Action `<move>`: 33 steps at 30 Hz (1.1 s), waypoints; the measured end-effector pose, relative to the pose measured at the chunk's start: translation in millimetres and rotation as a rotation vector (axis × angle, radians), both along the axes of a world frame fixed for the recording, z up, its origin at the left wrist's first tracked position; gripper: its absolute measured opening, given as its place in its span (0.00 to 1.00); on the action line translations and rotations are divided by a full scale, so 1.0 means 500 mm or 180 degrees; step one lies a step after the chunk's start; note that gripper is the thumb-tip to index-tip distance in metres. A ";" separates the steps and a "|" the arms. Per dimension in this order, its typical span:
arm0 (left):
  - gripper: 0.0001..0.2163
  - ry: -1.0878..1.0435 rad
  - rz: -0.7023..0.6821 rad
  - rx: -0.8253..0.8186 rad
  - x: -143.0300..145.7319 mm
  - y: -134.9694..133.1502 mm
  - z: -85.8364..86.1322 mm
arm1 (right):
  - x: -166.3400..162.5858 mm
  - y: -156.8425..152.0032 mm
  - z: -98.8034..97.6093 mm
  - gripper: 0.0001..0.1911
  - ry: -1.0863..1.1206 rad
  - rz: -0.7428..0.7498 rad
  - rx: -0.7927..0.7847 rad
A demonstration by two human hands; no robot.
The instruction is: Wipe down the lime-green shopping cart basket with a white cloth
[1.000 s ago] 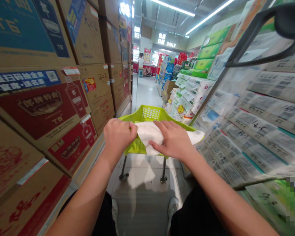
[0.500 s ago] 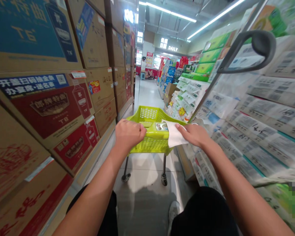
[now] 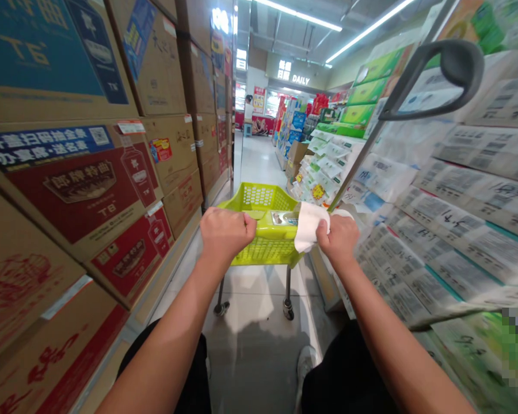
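A lime-green plastic shopping cart (image 3: 264, 229) stands right in front of me, with perforated basket walls and dark casters below. My left hand (image 3: 227, 230) is closed in a fist round the left part of its handle. On the right end of the handle lies a white cloth (image 3: 309, 223), possibly a wipe. My right hand (image 3: 339, 234) is closed on this cloth, thumb on top; its fingertips are hidden. Between my hands a label (image 3: 284, 218) shows on the handle. Beyond the right hand a metal pole with a grey loop handle (image 3: 435, 80) rises at a slant.
Stacked cartons (image 3: 90, 190) with bottle prints wall the left side. Packs of wrapped paper goods (image 3: 453, 224) are piled along the right. A tiled aisle (image 3: 259, 158) runs ahead, where a person (image 3: 248, 112) is far off near a stool.
My right hand has drawn back and turned more upright, its fingers closing on the white cloth. The cloth is now bunched round the handle. My left hand keeps its grip.
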State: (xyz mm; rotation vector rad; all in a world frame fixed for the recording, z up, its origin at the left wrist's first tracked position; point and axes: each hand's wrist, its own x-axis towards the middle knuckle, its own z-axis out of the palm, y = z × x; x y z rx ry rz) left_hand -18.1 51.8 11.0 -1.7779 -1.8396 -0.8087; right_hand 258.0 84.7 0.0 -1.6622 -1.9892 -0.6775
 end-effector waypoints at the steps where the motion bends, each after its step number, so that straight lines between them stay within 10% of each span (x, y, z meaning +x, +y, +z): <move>1: 0.23 0.0010 -0.0015 -0.0021 0.002 -0.002 0.001 | 0.003 -0.003 -0.016 0.29 0.0042 0.0043 0.0196; 6: 0.22 0.0164 -0.0204 -0.0131 0.005 -0.009 0.005 | 0.004 -0.012 -0.018 0.27 0.0012 0.0068 0.0314; 10: 0.23 0.0205 -0.0241 -0.0119 0.008 -0.011 0.006 | 0.001 -0.008 0.052 0.29 -0.0305 -0.0377 -0.0684; 20: 0.22 0.0236 -0.0234 -0.0057 0.005 -0.019 0.006 | -0.004 0.055 0.148 0.28 -0.0137 0.0280 -0.2512; 26: 0.23 0.0160 -0.0082 -0.0020 0.003 -0.009 0.001 | -0.003 0.003 0.060 0.30 -0.0082 -0.0394 -0.0706; 33: 0.22 0.0182 -0.0156 0.0109 0.003 -0.006 -0.001 | 0.012 -0.002 -0.039 0.22 0.0150 0.0305 0.0735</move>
